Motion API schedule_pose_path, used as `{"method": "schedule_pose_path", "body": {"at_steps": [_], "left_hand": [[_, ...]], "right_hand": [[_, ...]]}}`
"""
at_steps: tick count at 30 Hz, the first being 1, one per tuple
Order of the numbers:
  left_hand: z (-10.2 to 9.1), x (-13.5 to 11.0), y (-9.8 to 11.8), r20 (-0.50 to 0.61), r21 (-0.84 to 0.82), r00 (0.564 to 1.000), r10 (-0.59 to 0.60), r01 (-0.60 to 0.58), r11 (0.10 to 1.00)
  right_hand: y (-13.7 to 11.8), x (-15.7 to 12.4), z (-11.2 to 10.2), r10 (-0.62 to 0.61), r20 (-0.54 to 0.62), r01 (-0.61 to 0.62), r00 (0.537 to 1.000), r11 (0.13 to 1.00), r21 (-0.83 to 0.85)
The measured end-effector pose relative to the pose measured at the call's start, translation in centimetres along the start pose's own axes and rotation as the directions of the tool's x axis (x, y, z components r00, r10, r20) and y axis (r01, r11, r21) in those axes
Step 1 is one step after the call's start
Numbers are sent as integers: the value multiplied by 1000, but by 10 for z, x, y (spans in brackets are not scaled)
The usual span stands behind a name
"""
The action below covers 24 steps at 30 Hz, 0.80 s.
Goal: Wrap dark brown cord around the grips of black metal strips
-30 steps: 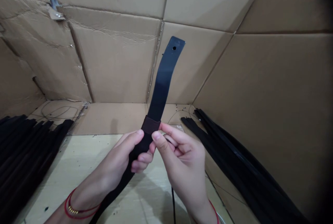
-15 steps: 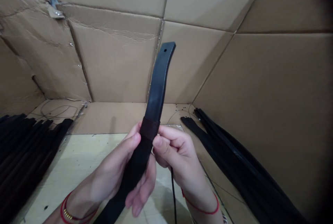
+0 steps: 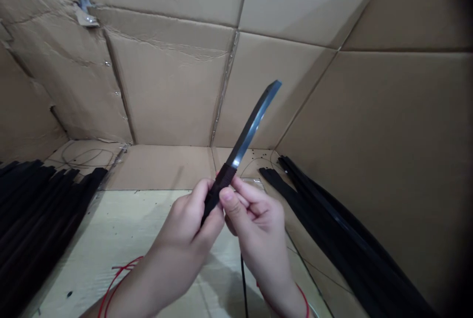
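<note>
A black leather belt strap (image 3: 248,130) stands up out of my hands, tilted to the right and seen almost edge-on. Around it sits a dark brown fabric loop (image 3: 225,178). My left hand (image 3: 181,229) is closed around the strap just below this loop. My right hand (image 3: 256,219) pinches the strap and loop between thumb and fingers. The lower length of the strap is hidden behind my hands. A thin black cord (image 3: 243,288) hangs below my right hand.
Bundles of black straps lie to the left (image 3: 40,199) and right (image 3: 332,209) on a pale wooden surface (image 3: 129,224). Cardboard walls (image 3: 166,91) enclose the back and sides. Thin wires (image 3: 84,155) lie on the cardboard floor behind.
The strap has turned from face-on to nearly edge-on and now leans right. Its long lower length no longer shows below my hands, which have moved closer together.
</note>
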<state>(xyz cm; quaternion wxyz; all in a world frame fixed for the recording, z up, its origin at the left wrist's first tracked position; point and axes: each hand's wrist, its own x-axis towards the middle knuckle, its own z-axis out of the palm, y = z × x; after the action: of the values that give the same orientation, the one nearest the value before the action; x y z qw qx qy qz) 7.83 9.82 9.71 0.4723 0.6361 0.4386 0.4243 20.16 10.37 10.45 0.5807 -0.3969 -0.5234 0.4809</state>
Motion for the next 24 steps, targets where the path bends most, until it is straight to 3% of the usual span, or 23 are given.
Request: {"method": "schedule_pose_path", "body": {"at_steps": [3,7,9,11,14,16,18,21,24], "left_hand": [[-5,-1,-1,119,-250,993,-17,47,967],[-9,1,-7,317,-555,947,55,138,821],[-9,4,-10,376,-621,923,81,186,761],[-8,8,-11,410,-612,912,21,258,748],[-6,12,-10,294,-516,952,-82,231,825],[-4,11,-9,119,-421,990,-71,115,900],[-1,7,-6,14,-397,998,-59,59,916],[-1,0,-2,111,-584,984,-138,177,792],[-7,1,-3,394,-739,907,-148,409,535]], "right_hand": [[1,-2,1,-19,19,19,1000,1000,7],[-3,-4,-3,-6,89,3,996,999,40],[-5,-4,-3,-22,64,19,998,999,44],[-5,-4,-1,-30,13,29,999,999,38],[-5,-3,3,-17,-28,18,999,999,47],[-4,-2,4,-49,-22,50,999,998,46],[-5,0,2,-93,3,93,996,995,38],[-3,4,-4,-105,82,102,991,994,35],[-1,7,-12,-60,207,46,977,996,71]]}}
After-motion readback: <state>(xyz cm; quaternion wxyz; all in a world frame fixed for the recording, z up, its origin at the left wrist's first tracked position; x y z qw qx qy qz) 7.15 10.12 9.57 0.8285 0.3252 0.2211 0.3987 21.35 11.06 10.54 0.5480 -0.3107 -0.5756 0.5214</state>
